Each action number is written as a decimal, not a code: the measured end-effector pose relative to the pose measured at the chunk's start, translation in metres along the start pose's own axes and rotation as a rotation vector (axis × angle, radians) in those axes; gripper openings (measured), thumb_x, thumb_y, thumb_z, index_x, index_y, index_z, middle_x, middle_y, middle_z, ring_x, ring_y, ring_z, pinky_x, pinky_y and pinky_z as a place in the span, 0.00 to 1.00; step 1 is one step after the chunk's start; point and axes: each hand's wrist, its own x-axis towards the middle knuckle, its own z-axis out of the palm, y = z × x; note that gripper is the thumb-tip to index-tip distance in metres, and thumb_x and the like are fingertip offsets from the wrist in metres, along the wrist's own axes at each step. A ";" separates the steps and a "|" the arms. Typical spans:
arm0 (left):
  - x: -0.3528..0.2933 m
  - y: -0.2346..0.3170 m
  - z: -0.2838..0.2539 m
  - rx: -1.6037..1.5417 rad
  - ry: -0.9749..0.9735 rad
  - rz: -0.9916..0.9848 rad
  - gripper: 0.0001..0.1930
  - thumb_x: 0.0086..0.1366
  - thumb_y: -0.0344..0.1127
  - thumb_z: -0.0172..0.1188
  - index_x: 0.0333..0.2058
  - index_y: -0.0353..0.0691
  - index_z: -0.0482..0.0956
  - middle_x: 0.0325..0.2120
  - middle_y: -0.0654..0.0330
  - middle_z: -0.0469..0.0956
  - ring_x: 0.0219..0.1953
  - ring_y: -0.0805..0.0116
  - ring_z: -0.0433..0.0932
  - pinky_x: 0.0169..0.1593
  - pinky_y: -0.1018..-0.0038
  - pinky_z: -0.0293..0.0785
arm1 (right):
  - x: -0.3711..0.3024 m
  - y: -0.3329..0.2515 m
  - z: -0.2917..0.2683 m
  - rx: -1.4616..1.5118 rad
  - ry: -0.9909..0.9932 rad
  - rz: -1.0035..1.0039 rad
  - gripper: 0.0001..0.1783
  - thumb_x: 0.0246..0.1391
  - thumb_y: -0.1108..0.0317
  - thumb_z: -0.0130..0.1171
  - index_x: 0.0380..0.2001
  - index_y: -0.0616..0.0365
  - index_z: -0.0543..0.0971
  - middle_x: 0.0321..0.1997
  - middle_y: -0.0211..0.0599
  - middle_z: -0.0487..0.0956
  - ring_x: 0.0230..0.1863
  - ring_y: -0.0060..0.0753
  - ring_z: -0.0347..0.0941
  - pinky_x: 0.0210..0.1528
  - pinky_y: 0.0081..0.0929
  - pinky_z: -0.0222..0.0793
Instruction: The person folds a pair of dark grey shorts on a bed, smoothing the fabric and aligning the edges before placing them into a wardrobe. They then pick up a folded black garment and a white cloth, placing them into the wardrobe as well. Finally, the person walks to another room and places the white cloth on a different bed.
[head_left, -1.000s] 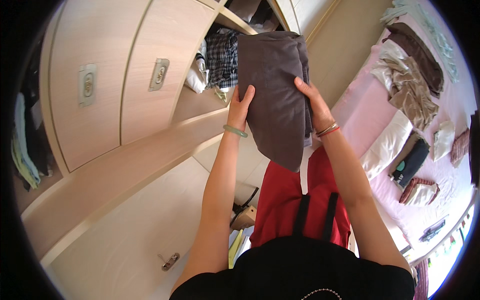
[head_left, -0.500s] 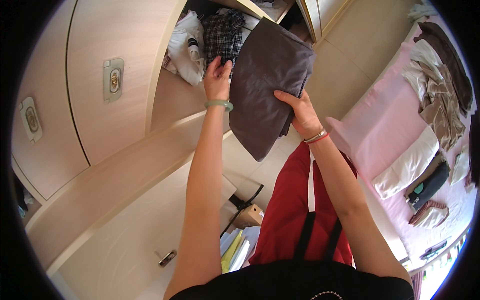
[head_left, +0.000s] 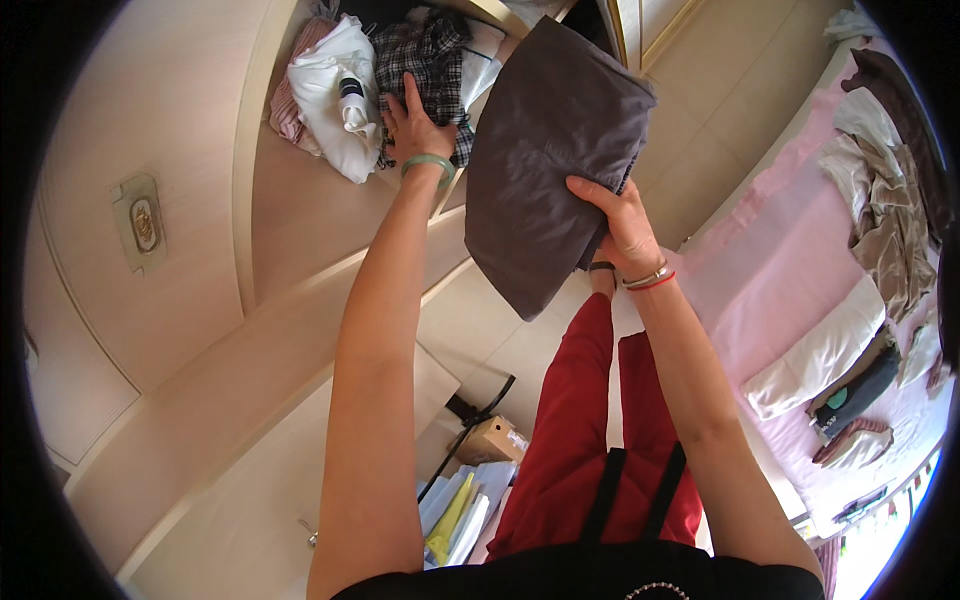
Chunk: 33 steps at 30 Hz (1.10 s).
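Observation:
My right hand [head_left: 622, 225] grips a folded dark grey cloth [head_left: 550, 150] by its right edge, thumb on top and fingers underneath. The cloth is held up in front of the cabinet opening. My left hand [head_left: 416, 130], fingers spread, rests on a black-and-white checked garment [head_left: 425, 60] inside the cabinet compartment. Left of that garment lies a bunched white garment [head_left: 325, 95] with a dark band on it. A pink striped cloth [head_left: 287, 110] shows partly behind the white one.
Cabinet doors with metal handles [head_left: 143, 226] stand at the left. On the right is a bed with a pink sheet [head_left: 740, 300], bearing a rolled white cloth [head_left: 815, 350], brown garments [head_left: 890, 230] and a dark rolled garment [head_left: 855, 390]. A cardboard box [head_left: 492, 440] sits low near my legs.
My left hand has moved away from the grey cloth's edge, up and left onto the checked garment, and its fingers have spread. The right hand still holds the grey cloth, slightly farther right.

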 end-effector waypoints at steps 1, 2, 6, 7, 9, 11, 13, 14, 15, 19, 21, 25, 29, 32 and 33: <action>0.003 -0.005 0.005 -0.050 0.025 0.066 0.54 0.52 0.37 0.70 0.72 0.68 0.45 0.72 0.54 0.50 0.72 0.49 0.53 0.67 0.50 0.59 | 0.003 0.001 -0.001 0.000 -0.002 0.006 0.28 0.51 0.75 0.68 0.56 0.65 0.72 0.55 0.42 0.78 0.55 0.39 0.74 0.59 0.36 0.70; 0.006 -0.012 0.009 -0.100 0.050 0.131 0.52 0.53 0.31 0.67 0.71 0.68 0.47 0.71 0.55 0.53 0.70 0.49 0.56 0.66 0.53 0.61 | 0.005 0.002 -0.002 -0.001 -0.004 0.011 0.28 0.51 0.76 0.68 0.56 0.65 0.72 0.55 0.42 0.78 0.55 0.39 0.74 0.60 0.36 0.70; 0.013 -0.022 0.007 0.045 0.149 0.413 0.50 0.50 0.15 0.57 0.69 0.65 0.56 0.66 0.57 0.64 0.66 0.50 0.65 0.64 0.64 0.66 | 0.010 0.001 -0.005 0.011 0.010 -0.004 0.28 0.51 0.76 0.67 0.56 0.64 0.72 0.55 0.40 0.78 0.55 0.38 0.74 0.59 0.35 0.70; 0.009 -0.020 0.002 0.040 0.149 0.465 0.45 0.55 0.16 0.54 0.68 0.65 0.59 0.65 0.57 0.66 0.65 0.49 0.65 0.64 0.61 0.66 | 0.011 0.000 -0.006 0.006 0.004 -0.003 0.27 0.52 0.76 0.66 0.55 0.64 0.72 0.54 0.41 0.78 0.54 0.38 0.75 0.58 0.36 0.71; 0.004 -0.028 0.006 0.214 0.208 0.531 0.41 0.59 0.20 0.52 0.68 0.64 0.60 0.66 0.57 0.65 0.66 0.48 0.64 0.64 0.60 0.66 | 0.011 -0.002 -0.006 -0.003 -0.015 0.002 0.25 0.54 0.76 0.63 0.55 0.64 0.72 0.53 0.42 0.78 0.51 0.39 0.77 0.56 0.37 0.74; -0.006 -0.040 0.010 0.257 0.153 0.516 0.36 0.65 0.27 0.49 0.70 0.65 0.56 0.71 0.58 0.55 0.70 0.48 0.56 0.66 0.53 0.61 | 0.011 -0.002 -0.004 0.005 -0.033 0.020 0.25 0.54 0.76 0.63 0.56 0.64 0.72 0.53 0.43 0.78 0.52 0.40 0.77 0.56 0.38 0.74; -0.030 -0.037 0.009 0.271 0.092 0.413 0.37 0.66 0.27 0.48 0.71 0.66 0.53 0.73 0.58 0.48 0.73 0.49 0.49 0.67 0.47 0.57 | 0.010 -0.003 -0.002 0.013 -0.037 0.032 0.25 0.54 0.76 0.63 0.56 0.65 0.72 0.53 0.43 0.78 0.52 0.40 0.77 0.56 0.38 0.75; -0.038 -0.034 0.010 0.279 0.061 0.361 0.37 0.67 0.27 0.48 0.71 0.67 0.51 0.74 0.59 0.44 0.74 0.50 0.46 0.68 0.44 0.55 | 0.009 -0.003 -0.002 0.017 -0.034 0.038 0.25 0.54 0.76 0.63 0.55 0.65 0.72 0.53 0.43 0.78 0.52 0.40 0.77 0.56 0.38 0.75; -0.040 -0.027 0.006 0.264 -0.024 0.296 0.40 0.66 0.30 0.53 0.72 0.68 0.47 0.75 0.59 0.39 0.75 0.51 0.40 0.68 0.37 0.48 | 0.010 -0.004 -0.002 0.023 -0.031 0.041 0.25 0.54 0.76 0.63 0.55 0.65 0.72 0.53 0.43 0.78 0.52 0.40 0.77 0.56 0.38 0.75; -0.045 -0.016 -0.009 0.103 0.029 0.256 0.39 0.60 0.30 0.61 0.69 0.63 0.59 0.71 0.53 0.54 0.71 0.52 0.55 0.64 0.45 0.60 | 0.012 -0.008 0.002 0.042 -0.038 0.079 0.26 0.52 0.75 0.65 0.55 0.66 0.72 0.53 0.43 0.78 0.52 0.39 0.76 0.57 0.37 0.74; -0.032 -0.035 -0.020 -0.377 0.117 0.220 0.31 0.60 0.29 0.61 0.62 0.58 0.70 0.63 0.52 0.67 0.63 0.53 0.67 0.59 0.56 0.67 | 0.011 -0.014 0.007 0.042 -0.055 0.106 0.28 0.50 0.73 0.68 0.55 0.65 0.72 0.53 0.41 0.78 0.53 0.38 0.75 0.57 0.36 0.72; 0.023 -0.083 -0.022 -0.711 0.634 -0.112 0.17 0.59 0.29 0.64 0.49 0.42 0.80 0.46 0.51 0.79 0.50 0.54 0.78 0.53 0.64 0.73 | 0.020 -0.006 0.024 0.047 -0.108 0.119 0.28 0.49 0.75 0.68 0.54 0.65 0.73 0.52 0.41 0.78 0.52 0.37 0.76 0.56 0.35 0.74; 0.054 -0.088 -0.015 -0.645 0.659 -0.368 0.34 0.50 0.36 0.75 0.57 0.40 0.73 0.56 0.48 0.72 0.58 0.49 0.72 0.60 0.57 0.69 | 0.032 0.005 0.040 0.027 -0.158 0.127 0.27 0.48 0.77 0.69 0.53 0.65 0.73 0.51 0.41 0.79 0.51 0.36 0.77 0.55 0.34 0.75; 0.075 -0.119 -0.011 -0.598 0.547 -0.242 0.42 0.45 0.37 0.78 0.60 0.41 0.70 0.58 0.47 0.71 0.59 0.49 0.71 0.62 0.57 0.68 | 0.040 0.016 0.055 -0.053 -0.194 0.114 0.27 0.48 0.77 0.69 0.53 0.67 0.73 0.51 0.42 0.79 0.50 0.35 0.77 0.55 0.34 0.75; 0.080 -0.120 -0.013 -0.592 0.511 -0.235 0.46 0.43 0.38 0.79 0.62 0.41 0.68 0.59 0.47 0.70 0.60 0.49 0.70 0.63 0.57 0.67 | 0.044 0.017 0.058 -0.094 -0.202 0.111 0.28 0.48 0.77 0.69 0.53 0.67 0.73 0.51 0.43 0.79 0.50 0.35 0.77 0.55 0.34 0.75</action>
